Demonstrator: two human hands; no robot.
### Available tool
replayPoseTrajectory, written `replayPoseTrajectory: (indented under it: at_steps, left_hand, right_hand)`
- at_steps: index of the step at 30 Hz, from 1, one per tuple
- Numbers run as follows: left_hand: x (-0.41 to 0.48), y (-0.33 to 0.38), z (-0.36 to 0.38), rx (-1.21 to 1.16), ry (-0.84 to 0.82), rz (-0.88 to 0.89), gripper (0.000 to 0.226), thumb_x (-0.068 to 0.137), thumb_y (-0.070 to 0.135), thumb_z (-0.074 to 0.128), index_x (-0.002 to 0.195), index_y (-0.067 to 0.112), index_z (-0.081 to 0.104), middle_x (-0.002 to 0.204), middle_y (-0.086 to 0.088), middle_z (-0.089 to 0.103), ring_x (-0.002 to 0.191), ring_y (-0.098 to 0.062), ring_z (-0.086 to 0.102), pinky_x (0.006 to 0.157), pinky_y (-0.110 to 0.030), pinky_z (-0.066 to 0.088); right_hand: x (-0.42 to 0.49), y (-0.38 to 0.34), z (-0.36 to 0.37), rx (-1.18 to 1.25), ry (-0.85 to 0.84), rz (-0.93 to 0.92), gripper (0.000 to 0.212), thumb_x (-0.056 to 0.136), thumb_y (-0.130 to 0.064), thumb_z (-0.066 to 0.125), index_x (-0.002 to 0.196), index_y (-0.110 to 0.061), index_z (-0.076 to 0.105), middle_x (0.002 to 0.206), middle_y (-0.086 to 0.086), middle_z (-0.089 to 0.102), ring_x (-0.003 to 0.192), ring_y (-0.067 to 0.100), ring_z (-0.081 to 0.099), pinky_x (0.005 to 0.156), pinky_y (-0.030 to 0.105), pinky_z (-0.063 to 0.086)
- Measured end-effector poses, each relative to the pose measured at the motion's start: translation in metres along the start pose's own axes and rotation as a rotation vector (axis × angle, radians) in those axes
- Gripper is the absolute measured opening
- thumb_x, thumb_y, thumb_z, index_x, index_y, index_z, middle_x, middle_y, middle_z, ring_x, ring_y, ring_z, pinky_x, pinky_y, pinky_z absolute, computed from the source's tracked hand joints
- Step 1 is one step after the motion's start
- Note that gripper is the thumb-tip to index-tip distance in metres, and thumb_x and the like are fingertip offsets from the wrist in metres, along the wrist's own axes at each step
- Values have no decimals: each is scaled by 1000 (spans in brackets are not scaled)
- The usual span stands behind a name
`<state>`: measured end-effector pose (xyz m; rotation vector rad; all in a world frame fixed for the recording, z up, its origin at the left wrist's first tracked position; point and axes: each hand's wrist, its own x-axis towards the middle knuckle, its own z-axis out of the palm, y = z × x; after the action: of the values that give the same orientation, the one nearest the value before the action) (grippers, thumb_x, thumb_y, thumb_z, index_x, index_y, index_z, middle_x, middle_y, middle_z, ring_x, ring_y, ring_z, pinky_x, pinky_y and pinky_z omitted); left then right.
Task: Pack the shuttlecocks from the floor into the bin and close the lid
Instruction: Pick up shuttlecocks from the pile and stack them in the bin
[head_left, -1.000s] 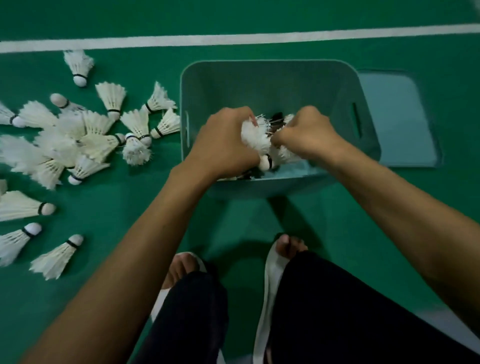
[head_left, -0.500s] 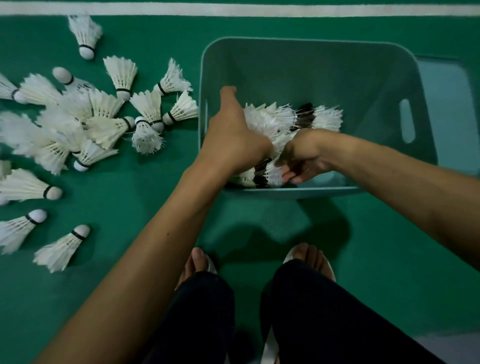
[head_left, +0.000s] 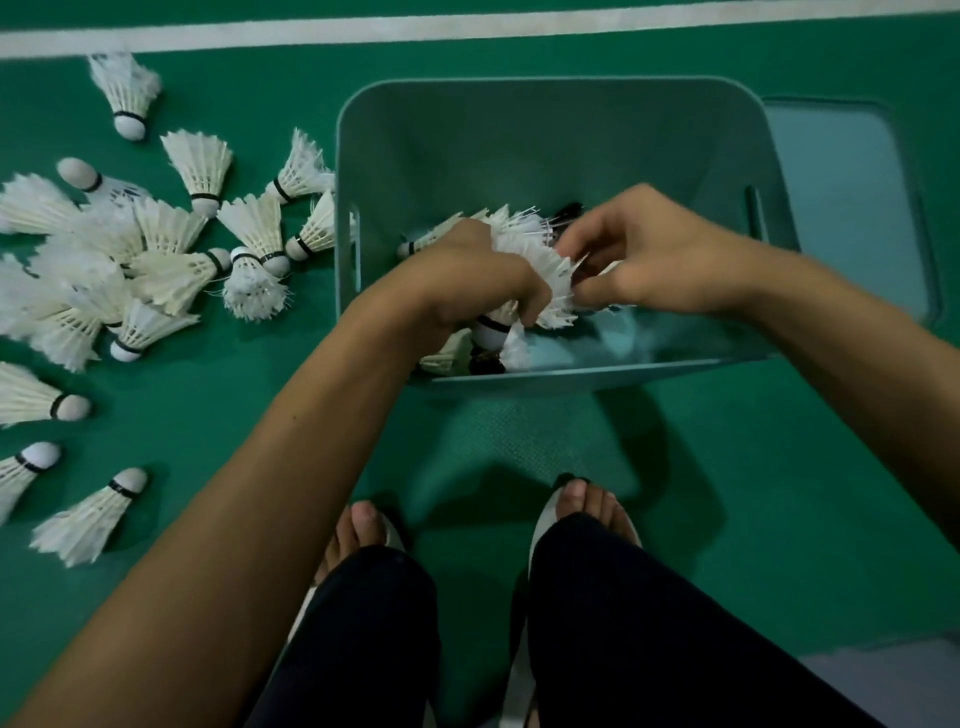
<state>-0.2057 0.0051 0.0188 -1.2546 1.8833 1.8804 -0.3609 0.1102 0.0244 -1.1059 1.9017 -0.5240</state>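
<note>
A teal plastic bin (head_left: 550, 98) stands open on the green floor, with several white shuttlecocks lying in its near left part. Both my hands are inside it. My left hand (head_left: 467, 280) grips a bunch of white shuttlecocks (head_left: 524, 260), one cork pointing down below my fingers. My right hand (head_left: 654, 254) pinches the feathers of the same bunch from the right. A pile of loose shuttlecocks (head_left: 156, 249) lies on the floor left of the bin. The flat teal lid (head_left: 841, 208) lies on the floor right of the bin.
A white court line (head_left: 467, 26) runs across the floor behind the bin. More single shuttlecocks (head_left: 88, 519) lie at the near left. My two feet in sandals (head_left: 587, 509) stand just in front of the bin.
My right hand has risen from low in the bin and now pinches the feathers of the bunch. My left hand has curled round the bunch. The view has shifted slightly.
</note>
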Motion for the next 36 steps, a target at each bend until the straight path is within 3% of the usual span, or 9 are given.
replayPoseTrajectory:
  at_steps: [4, 11, 15, 19, 22, 26, 29, 31, 36]
  left_hand:
    - [7, -1, 1, 30, -41, 44, 40, 59, -7, 68, 96, 7, 65, 81, -8, 63, 66, -21, 57, 46, -26, 44]
    - [13, -7, -12, 92, -72, 1, 30, 65, -8, 72, 92, 3, 68, 83, -10, 63, 72, -23, 58, 53, -27, 44]
    - [12, -2, -10, 3, -117, -73, 47, 49, 5, 78, 93, 1, 64, 89, -15, 57, 75, -27, 53, 53, -30, 40]
    - [14, 1, -6, -90, -128, -87, 78, 40, 12, 79, 114, -10, 61, 96, -14, 56, 81, -26, 49, 54, -30, 34]
    - [16, 2, -6, -93, -152, -75, 36, 63, -1, 78, 97, -2, 66, 90, -13, 59, 74, -26, 51, 51, -28, 35]
    - [19, -2, -7, 2, -115, -26, 29, 70, -6, 79, 97, 1, 69, 87, -12, 72, 73, -24, 63, 55, -27, 44]
    - [22, -2, -14, 86, 28, 6, 31, 69, -7, 82, 84, 17, 70, 69, 2, 68, 62, -17, 64, 54, -23, 47]
    - [22, -3, -18, 153, 111, 18, 36, 67, -5, 85, 90, 19, 71, 79, -2, 72, 69, -21, 69, 61, -32, 58]
    - [22, -3, -21, 381, 235, -4, 66, 65, 13, 93, 122, 15, 60, 106, -6, 66, 91, -29, 65, 74, -35, 54]
  right_hand:
    - [-3, 14, 8, 38, -138, 15, 9, 79, 0, 74, 86, -4, 79, 90, 18, 78, 76, 17, 63, 78, 37, 50]
    - [-2, 14, 15, 177, -222, 14, 38, 76, 1, 85, 90, 25, 58, 96, 32, 71, 80, 7, 69, 92, 41, 56]
    - [1, 14, 9, 268, -320, 61, 50, 67, -13, 91, 92, 18, 61, 101, 40, 66, 88, 28, 64, 96, 60, 47]
    - [5, 19, -6, 428, -413, 132, 39, 65, -19, 88, 94, 3, 75, 94, 24, 74, 86, 23, 69, 88, 31, 58]
    - [6, 19, -10, 497, -503, 179, 39, 62, -27, 93, 95, -10, 82, 99, 9, 78, 92, 13, 73, 98, 32, 54]
    - [14, 28, -3, 400, -265, 377, 38, 60, -14, 88, 93, 0, 75, 91, 13, 76, 86, 23, 71, 94, 38, 55]
    - [15, 27, -2, 176, -166, 445, 9, 77, -2, 83, 81, -4, 75, 74, 13, 73, 66, 19, 67, 66, 26, 58]
    - [15, 29, -3, 47, -117, 481, 11, 80, 1, 82, 74, -3, 74, 67, 14, 71, 59, 20, 67, 56, 25, 58]
    - [20, 26, 11, -28, -52, 526, 8, 81, 4, 81, 77, 1, 74, 74, 21, 73, 68, 34, 77, 67, 39, 64]
